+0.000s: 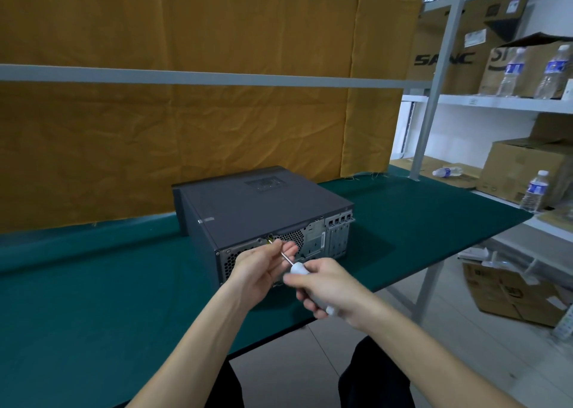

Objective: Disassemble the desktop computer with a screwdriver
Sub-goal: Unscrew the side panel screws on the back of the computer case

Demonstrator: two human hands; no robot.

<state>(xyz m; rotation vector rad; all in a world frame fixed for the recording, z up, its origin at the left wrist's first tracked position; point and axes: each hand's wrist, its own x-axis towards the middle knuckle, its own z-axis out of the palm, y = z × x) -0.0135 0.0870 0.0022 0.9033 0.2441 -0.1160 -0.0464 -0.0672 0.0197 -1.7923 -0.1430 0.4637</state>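
Observation:
A dark grey desktop computer case (254, 209) lies flat on the green table (93, 299), its rear panel with vents and slots facing me. My right hand (328, 290) grips the white handle of a screwdriver (298, 267). The thin metal shaft runs up and left to a yellowish tip at a screw (269, 239) near the top edge of the rear panel. My left hand (263, 265) holds the shaft between its fingertips, just in front of the panel. The lower part of the rear panel is hidden behind both hands.
An orange cloth (201, 97) hangs behind the table. At the right, metal shelves (496, 100) carry cardboard boxes and water bottles (533, 190). An open box (511, 293) stands on the floor by the table's right corner. My legs show under the table's front edge.

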